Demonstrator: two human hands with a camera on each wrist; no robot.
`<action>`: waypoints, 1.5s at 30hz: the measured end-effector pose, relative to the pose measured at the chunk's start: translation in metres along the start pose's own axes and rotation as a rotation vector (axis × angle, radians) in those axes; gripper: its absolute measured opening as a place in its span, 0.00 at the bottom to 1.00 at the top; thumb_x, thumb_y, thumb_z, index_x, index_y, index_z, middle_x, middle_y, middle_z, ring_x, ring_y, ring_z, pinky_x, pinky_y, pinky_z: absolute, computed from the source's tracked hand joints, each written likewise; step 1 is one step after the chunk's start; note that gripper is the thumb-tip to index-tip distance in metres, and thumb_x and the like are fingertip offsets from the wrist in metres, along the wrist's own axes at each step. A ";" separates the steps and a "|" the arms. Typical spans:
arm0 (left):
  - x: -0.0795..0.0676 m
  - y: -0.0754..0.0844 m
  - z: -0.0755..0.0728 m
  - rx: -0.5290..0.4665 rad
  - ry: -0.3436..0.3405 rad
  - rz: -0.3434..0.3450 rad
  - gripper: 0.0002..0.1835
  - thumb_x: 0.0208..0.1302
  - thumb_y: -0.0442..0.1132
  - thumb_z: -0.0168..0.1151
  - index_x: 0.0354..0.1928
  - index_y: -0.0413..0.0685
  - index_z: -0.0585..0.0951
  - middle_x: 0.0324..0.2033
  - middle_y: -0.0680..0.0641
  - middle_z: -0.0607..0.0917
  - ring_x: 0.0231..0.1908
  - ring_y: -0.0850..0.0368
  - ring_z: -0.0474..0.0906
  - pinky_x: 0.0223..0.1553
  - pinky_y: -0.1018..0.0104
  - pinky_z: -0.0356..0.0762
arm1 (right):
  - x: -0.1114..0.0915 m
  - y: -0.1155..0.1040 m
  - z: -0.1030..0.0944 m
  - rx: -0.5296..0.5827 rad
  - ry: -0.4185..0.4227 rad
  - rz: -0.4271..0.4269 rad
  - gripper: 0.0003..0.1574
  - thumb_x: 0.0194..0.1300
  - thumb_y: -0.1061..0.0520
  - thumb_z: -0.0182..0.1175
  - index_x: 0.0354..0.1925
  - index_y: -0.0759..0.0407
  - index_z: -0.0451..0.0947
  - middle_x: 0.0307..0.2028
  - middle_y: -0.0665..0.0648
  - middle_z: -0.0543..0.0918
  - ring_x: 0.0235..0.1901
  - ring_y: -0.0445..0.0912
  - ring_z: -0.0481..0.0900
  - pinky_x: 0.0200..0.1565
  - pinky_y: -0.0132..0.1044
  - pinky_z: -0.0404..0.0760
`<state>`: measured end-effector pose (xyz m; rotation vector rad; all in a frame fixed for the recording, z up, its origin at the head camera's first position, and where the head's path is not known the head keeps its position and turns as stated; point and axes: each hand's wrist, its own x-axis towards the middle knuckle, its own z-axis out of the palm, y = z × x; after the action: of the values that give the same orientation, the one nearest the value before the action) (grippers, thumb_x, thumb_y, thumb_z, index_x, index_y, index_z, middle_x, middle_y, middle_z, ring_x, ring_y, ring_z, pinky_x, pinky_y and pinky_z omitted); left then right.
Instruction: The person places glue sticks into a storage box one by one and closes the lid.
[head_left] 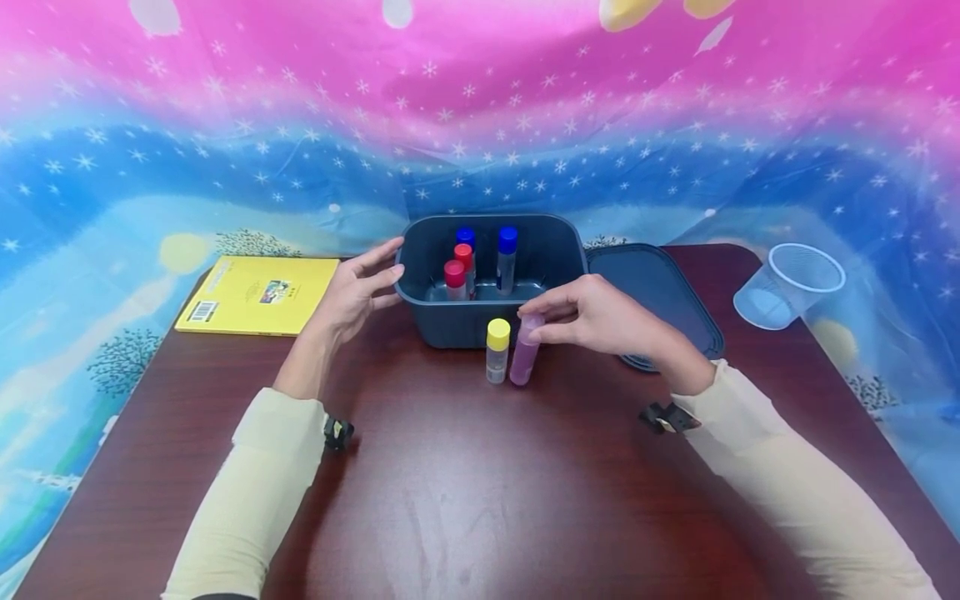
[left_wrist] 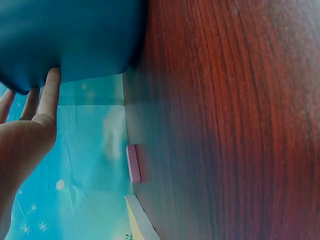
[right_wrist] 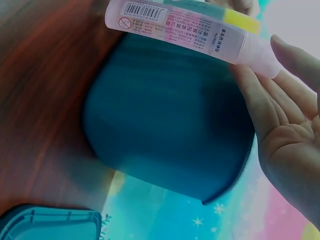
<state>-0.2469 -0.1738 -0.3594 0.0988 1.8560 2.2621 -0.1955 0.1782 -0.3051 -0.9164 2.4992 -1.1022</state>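
My right hand (head_left: 600, 317) pinches the pale cap of a purple liquid glue bottle (right_wrist: 185, 29), which stands nearly upright at the front of a dark plastic box (head_left: 450, 323). Right beside it is a clear glue bottle with a yellow cap (head_left: 497, 354). My left hand (head_left: 352, 296) rests its extended fingers against the box's left end; in the left wrist view the fingertips (left_wrist: 53, 75) touch its wall. Inside the box stand bottles with red caps (head_left: 454, 272) and blue caps (head_left: 507, 240).
A yellow book (head_left: 258, 296) lies at the left of the table (head_left: 465, 500). To the box's right is a flat dark lid (head_left: 645, 292), partly behind the right hand. A clear plastic cup (head_left: 787, 286) stands at the far right. A patterned cloth (head_left: 480, 100) hangs behind.
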 end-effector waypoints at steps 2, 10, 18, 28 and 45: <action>0.000 0.000 -0.001 0.002 0.001 -0.001 0.33 0.71 0.36 0.64 0.76 0.48 0.66 0.73 0.41 0.66 0.68 0.41 0.68 0.51 0.61 0.83 | -0.002 -0.001 -0.004 -0.004 0.010 -0.010 0.23 0.65 0.57 0.71 0.58 0.61 0.84 0.50 0.57 0.87 0.49 0.48 0.86 0.51 0.43 0.85; 0.001 -0.002 0.000 0.000 -0.010 0.006 0.33 0.71 0.35 0.63 0.76 0.47 0.66 0.73 0.42 0.66 0.67 0.40 0.69 0.51 0.61 0.84 | -0.009 -0.002 -0.019 -0.003 0.057 -0.053 0.21 0.66 0.56 0.71 0.55 0.60 0.85 0.47 0.53 0.88 0.47 0.45 0.86 0.49 0.37 0.85; 0.001 -0.001 0.002 -0.002 -0.021 0.010 0.32 0.72 0.33 0.61 0.76 0.46 0.66 0.73 0.40 0.66 0.67 0.40 0.68 0.50 0.62 0.84 | -0.015 -0.003 -0.034 0.040 0.133 -0.087 0.17 0.64 0.61 0.71 0.52 0.60 0.86 0.45 0.55 0.88 0.44 0.45 0.86 0.46 0.32 0.85; 0.000 -0.001 0.000 0.001 -0.019 0.003 0.33 0.72 0.34 0.62 0.76 0.47 0.65 0.73 0.41 0.65 0.69 0.39 0.67 0.51 0.62 0.84 | -0.018 0.009 -0.043 0.127 0.164 -0.142 0.15 0.62 0.68 0.69 0.49 0.64 0.84 0.46 0.60 0.87 0.45 0.44 0.87 0.44 0.35 0.87; 0.000 0.000 -0.001 -0.009 -0.026 0.011 0.33 0.72 0.33 0.62 0.76 0.46 0.65 0.74 0.42 0.64 0.69 0.39 0.66 0.53 0.59 0.82 | -0.032 0.020 -0.064 0.387 0.292 -0.257 0.16 0.60 0.77 0.64 0.47 0.73 0.81 0.45 0.60 0.88 0.44 0.49 0.87 0.42 0.32 0.86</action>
<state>-0.2475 -0.1748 -0.3596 0.1370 1.8360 2.2653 -0.2095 0.2448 -0.2770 -1.0376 2.2874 -1.8427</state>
